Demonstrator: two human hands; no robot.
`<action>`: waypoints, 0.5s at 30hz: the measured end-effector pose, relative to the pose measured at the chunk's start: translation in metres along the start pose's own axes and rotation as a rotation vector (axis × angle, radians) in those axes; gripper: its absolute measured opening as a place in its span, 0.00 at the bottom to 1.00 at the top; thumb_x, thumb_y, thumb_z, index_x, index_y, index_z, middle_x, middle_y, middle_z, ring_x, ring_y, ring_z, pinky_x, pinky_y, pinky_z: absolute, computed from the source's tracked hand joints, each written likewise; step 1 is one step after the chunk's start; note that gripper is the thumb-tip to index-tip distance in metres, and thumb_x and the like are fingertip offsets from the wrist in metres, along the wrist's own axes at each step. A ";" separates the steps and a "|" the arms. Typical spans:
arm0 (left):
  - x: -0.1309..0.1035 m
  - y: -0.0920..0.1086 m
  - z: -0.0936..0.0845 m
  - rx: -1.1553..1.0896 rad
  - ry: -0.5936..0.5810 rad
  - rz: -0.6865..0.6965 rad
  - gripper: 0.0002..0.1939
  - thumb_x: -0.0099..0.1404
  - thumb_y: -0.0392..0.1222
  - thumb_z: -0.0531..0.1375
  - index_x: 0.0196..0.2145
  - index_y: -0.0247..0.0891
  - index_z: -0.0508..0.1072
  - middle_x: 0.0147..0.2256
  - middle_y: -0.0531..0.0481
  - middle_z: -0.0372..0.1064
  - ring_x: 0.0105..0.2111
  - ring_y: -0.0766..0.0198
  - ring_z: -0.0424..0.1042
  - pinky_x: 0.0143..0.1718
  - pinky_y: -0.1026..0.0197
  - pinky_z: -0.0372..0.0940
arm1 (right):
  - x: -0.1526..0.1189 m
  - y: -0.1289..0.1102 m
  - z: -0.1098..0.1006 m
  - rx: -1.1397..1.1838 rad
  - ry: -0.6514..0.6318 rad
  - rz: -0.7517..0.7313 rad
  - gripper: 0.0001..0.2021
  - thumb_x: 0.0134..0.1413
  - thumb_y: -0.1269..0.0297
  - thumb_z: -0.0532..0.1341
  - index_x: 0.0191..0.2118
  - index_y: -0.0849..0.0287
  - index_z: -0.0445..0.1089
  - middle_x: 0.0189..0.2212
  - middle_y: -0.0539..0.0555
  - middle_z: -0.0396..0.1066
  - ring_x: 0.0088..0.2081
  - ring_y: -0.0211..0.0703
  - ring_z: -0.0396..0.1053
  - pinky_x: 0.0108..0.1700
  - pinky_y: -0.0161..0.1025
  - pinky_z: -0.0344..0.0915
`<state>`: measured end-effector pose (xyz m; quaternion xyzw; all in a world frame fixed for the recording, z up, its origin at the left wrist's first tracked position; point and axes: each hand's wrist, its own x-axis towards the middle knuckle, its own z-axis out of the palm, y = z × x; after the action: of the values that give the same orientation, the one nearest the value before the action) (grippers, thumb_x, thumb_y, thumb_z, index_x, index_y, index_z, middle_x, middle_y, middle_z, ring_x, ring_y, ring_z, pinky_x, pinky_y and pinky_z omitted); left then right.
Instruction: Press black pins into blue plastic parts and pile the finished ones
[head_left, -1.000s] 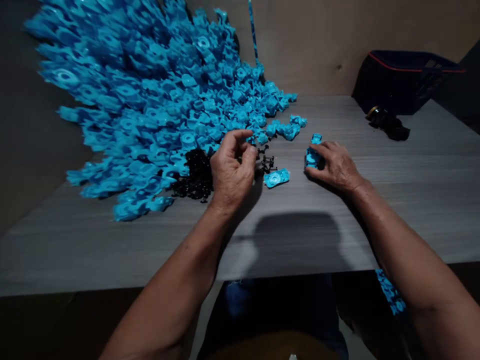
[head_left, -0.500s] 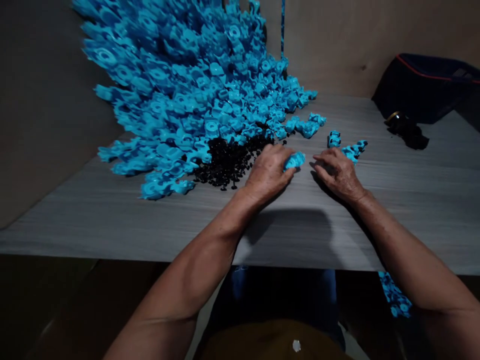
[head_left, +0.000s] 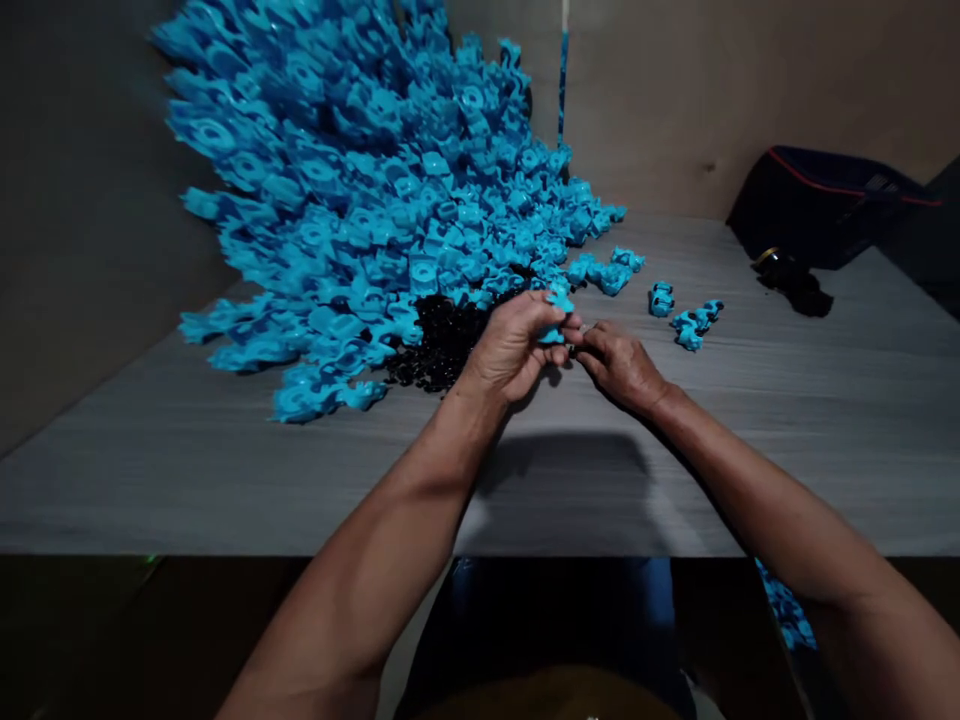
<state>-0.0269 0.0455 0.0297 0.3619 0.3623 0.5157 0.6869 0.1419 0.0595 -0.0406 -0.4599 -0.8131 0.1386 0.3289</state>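
The left hand (head_left: 517, 345) pinches a blue toy car body (head_left: 556, 303) above the counter (head_left: 720, 420), near the little black pieces (head_left: 442, 345). The right hand (head_left: 619, 365) is close beside it, fingertips pressed together.

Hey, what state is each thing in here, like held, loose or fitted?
Left hand: closed on a blue piece
Right hand: fingers bunched, contents unclear
Blue heap: loosely piled
Black parts: loose
Dark container: standing, contents hidden
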 end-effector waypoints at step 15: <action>0.000 -0.033 0.007 0.028 0.093 -0.123 0.09 0.62 0.37 0.66 0.34 0.35 0.68 0.26 0.51 0.71 0.28 0.64 0.77 0.24 0.67 0.70 | -0.031 0.030 -0.033 0.074 0.107 0.060 0.04 0.54 0.68 0.64 0.31 0.58 0.77 0.31 0.55 0.74 0.35 0.46 0.71 0.41 0.44 0.65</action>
<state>-0.0064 0.0378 0.0047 0.3240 0.4227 0.4838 0.6945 0.1949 0.0469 -0.0444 -0.4786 -0.7744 0.1534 0.3843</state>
